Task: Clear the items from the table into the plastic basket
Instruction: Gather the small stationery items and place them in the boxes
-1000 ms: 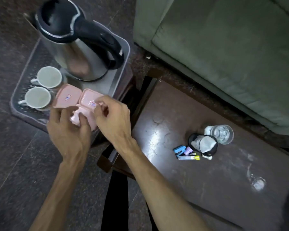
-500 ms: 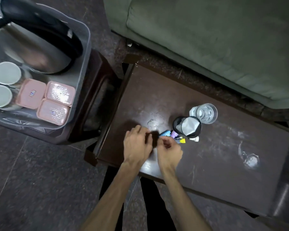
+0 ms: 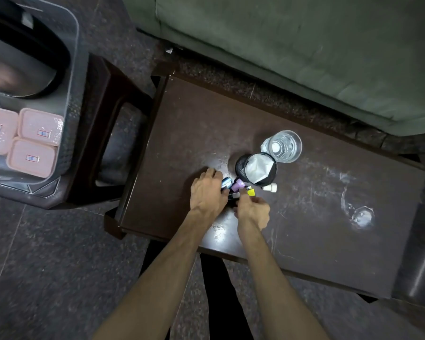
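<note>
On the worktop (image 3: 304,217) both hands gather small markers (image 3: 238,185), their grip unclear; pink boxes (image 3: 41,126) fill the basket (image 3: 80,77), holder (image 3: 255,168) and glass (image 3: 281,146) remain.

A home living room: a green sofa (image 3: 292,45) behind a low dark coffee table (image 3: 304,241) on stone flooring (image 3: 47,266).

Nothing here can be read. Each of the three pink boxes (image 3: 36,141) in the basket (image 3: 76,69) carries a small rectangular label (image 3: 44,133) with a red border and blue marks inside, too small and blurred to make out. The yellow marker (image 3: 250,192) on the table (image 3: 329,241) shows dark print, also unreadable.
</note>
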`<action>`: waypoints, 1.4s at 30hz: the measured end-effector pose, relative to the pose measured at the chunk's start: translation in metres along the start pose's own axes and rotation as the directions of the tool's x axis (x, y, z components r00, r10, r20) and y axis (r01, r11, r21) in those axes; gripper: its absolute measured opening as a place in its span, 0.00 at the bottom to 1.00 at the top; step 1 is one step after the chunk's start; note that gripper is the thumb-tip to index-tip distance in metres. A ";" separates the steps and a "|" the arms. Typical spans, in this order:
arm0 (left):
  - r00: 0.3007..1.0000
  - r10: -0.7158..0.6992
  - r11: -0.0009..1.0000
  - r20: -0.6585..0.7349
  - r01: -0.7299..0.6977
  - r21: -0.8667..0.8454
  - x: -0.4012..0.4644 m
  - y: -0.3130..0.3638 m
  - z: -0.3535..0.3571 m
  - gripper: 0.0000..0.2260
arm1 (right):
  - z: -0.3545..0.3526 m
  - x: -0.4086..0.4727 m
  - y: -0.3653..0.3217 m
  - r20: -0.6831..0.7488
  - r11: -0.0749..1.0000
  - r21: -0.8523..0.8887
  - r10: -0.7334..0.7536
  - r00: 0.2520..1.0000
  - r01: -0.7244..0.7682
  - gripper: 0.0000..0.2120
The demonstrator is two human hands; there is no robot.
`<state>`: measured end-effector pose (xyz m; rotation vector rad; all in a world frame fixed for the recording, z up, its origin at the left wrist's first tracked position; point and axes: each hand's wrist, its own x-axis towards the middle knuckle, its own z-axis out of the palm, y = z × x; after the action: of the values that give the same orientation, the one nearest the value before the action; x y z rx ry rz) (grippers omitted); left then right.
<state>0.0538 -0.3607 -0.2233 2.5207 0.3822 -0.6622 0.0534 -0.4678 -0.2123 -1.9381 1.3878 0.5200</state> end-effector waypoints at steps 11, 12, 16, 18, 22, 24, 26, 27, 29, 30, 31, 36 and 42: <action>0.995 -0.083 0.990 -0.053 0.076 -0.115 -0.018 -0.010 -0.003 0.17 | -0.012 0.014 0.035 0.040 0.961 0.270 0.049 0.998 -0.058 0.07; 0.993 -0.101 0.986 -0.065 0.091 -0.141 -0.024 -0.012 -0.004 0.16 | -0.014 0.014 0.039 0.062 0.954 0.293 0.043 0.997 -0.059 0.04; 0.989 -0.134 0.972 -0.056 0.120 -0.202 -0.044 -0.022 -0.008 0.16 | -0.021 0.014 0.050 0.142 0.924 0.373 0.033 0.989 -0.084 0.03; 0.989 -0.143 0.967 -0.033 0.132 -0.216 -0.051 -0.028 -0.009 0.16 | -0.022 0.014 0.054 0.157 0.912 0.395 0.053 0.986 -0.111 0.03; 0.989 -0.149 0.963 0.001 0.146 -0.225 -0.057 -0.037 -0.012 0.17 | -0.023 0.013 0.058 0.163 0.913 0.386 0.074 0.984 -0.133 0.10; 0.990 -0.144 0.964 0.005 0.141 -0.227 -0.058 -0.039 -0.015 0.17 | -0.023 0.014 0.057 0.165 0.919 0.371 0.074 0.983 -0.131 0.11; 0.991 -0.137 0.965 0.004 0.134 -0.223 -0.058 -0.042 -0.019 0.17 | -0.024 0.015 0.056 0.171 0.925 0.357 0.074 0.982 -0.132 0.07; 0.991 -0.134 0.967 0.004 0.131 -0.219 -0.059 -0.043 -0.020 0.17 | -0.024 0.016 0.056 0.177 0.926 0.354 0.072 0.982 -0.132 0.04; 0.992 -0.129 0.969 0.006 0.127 -0.211 -0.059 -0.047 -0.023 0.17 | -0.024 0.016 0.055 0.187 0.926 0.355 0.068 0.980 -0.132 0.03; 0.992 -0.127 0.970 0.007 0.126 -0.209 -0.060 -0.049 -0.024 0.16 | -0.024 0.015 0.054 0.190 0.924 0.359 0.069 0.979 -0.134 0.03; 0.992 -0.127 0.970 0.008 0.126 -0.210 -0.061 -0.050 -0.024 0.16 | -0.025 0.013 0.053 0.193 0.923 0.361 0.070 0.979 -0.137 0.04; 0.991 -0.134 0.966 -0.015 0.127 -0.224 -0.068 -0.059 -0.025 0.16 | -0.027 0.005 0.052 0.183 0.911 0.382 0.089 0.979 -0.154 0.04; 0.958 -0.244 0.917 -0.150 0.177 -0.358 -0.082 -0.063 -0.038 0.12 | -0.028 -0.028 0.050 0.235 0.903 0.407 0.039 0.971 -0.135 0.08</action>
<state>-0.0247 -0.2993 -0.1768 2.2302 0.7802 -0.3874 -0.0052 -0.4793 -0.1895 -1.4299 1.3196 0.4209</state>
